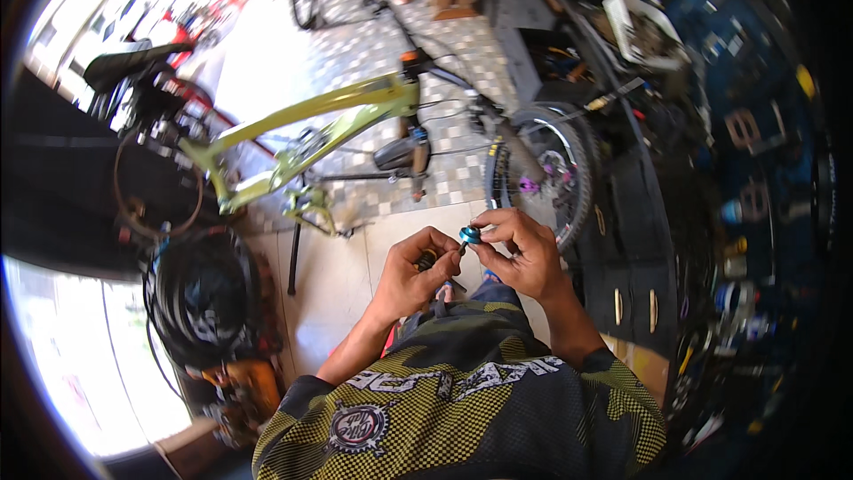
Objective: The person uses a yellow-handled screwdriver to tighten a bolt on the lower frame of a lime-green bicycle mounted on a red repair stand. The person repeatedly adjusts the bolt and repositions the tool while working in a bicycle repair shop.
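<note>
Blue ring-like part (470, 235) that small wants a light, steady pinch imo: brace both hands close together, let the right one hold it and do the fine stuff with the left tips so nothing drops. Right now it's up between the hands, right hand (520, 253) fingertips clamped on its right edge. Left hand (418, 271) is curled round a small dark piece (426, 260), thumb and index tips just beside the ring, can't tell if touching.

Blue ring (470, 236) in right grip (520, 253), dark piece (426, 260) in left grip (413, 276), green bicycle frame (311, 104) beyond.
</note>
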`<move>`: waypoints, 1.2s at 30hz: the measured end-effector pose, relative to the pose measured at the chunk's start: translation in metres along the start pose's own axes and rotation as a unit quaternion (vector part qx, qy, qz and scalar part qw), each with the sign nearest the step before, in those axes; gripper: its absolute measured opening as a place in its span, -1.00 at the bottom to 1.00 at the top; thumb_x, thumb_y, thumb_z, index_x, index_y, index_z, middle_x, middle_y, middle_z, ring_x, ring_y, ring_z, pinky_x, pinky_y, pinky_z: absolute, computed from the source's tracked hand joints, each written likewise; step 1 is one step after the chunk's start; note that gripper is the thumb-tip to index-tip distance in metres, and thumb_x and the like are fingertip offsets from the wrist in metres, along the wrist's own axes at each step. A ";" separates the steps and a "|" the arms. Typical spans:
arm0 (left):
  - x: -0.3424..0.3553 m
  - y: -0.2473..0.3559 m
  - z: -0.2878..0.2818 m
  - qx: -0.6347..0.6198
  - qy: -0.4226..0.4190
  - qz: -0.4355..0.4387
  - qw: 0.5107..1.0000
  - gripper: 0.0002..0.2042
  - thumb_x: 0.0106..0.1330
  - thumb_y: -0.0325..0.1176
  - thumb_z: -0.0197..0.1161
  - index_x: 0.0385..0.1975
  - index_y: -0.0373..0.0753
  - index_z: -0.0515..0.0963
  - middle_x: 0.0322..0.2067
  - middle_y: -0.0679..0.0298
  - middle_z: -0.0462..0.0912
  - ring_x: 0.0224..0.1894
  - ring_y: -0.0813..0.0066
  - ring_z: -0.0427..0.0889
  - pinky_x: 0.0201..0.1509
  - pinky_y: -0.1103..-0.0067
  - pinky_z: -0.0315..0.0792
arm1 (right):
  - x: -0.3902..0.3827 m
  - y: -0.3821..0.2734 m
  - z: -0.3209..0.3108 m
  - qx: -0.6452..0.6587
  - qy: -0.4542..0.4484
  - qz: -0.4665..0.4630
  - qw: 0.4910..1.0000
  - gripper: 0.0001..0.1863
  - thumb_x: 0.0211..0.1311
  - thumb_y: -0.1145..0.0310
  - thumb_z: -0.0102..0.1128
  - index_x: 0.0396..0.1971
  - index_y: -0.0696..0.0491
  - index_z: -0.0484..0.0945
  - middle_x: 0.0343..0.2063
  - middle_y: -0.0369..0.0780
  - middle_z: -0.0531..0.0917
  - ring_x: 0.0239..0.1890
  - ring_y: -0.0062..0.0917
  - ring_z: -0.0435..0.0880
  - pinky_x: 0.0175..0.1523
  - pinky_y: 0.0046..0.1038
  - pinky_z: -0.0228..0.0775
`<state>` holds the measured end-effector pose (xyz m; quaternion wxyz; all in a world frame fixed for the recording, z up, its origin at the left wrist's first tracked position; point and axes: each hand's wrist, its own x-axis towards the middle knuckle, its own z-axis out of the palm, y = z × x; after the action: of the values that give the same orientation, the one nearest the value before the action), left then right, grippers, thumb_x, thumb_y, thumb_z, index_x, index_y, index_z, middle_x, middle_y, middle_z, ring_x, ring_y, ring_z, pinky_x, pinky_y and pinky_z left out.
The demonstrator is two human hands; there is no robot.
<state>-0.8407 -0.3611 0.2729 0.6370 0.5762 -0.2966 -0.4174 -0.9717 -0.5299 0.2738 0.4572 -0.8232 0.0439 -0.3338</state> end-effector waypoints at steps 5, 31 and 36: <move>-0.028 0.004 -0.057 -0.010 0.172 -0.011 0.985 -0.82 0.42 -0.35 0.33 -0.18 -0.31 0.52 -0.46 0.28 0.68 -0.68 0.70 0.51 -0.66 0.71 0.34 | 0.061 0.006 0.071 0.015 -0.121 -0.067 0.990 -0.70 0.09 0.59 0.48 -0.24 0.06 0.53 -0.16 -0.18 0.75 -0.33 -0.38 0.81 -0.34 -0.45 0.63; -0.050 -0.010 -0.273 -0.116 0.534 0.045 0.836 -0.71 0.49 -0.21 0.30 0.02 -0.26 0.49 -0.36 0.31 0.71 -0.53 0.76 0.48 -0.47 0.73 0.40 | 0.226 0.041 0.371 0.205 -0.436 -0.106 0.870 -0.68 0.19 0.41 0.43 -0.06 -0.02 0.60 -0.12 -0.17 0.73 -0.13 -0.22 0.76 -0.12 -0.34 0.62; -0.099 -0.017 -0.352 -0.135 0.545 0.059 0.825 -0.79 0.50 -0.24 0.29 -0.12 -0.26 0.58 -0.34 0.32 0.73 -0.55 0.78 0.44 -0.48 0.75 0.37 | 0.228 0.016 0.459 0.286 -0.433 -0.051 0.853 -0.80 0.27 0.47 0.40 -0.13 0.03 0.65 -0.42 -0.36 0.73 -0.65 -0.83 0.35 -0.54 -0.64 0.21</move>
<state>-0.5887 -0.1028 0.2096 0.7900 0.5994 0.1249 -0.0327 -0.5205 -0.2930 0.2125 0.6275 -0.7183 -0.2984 0.0356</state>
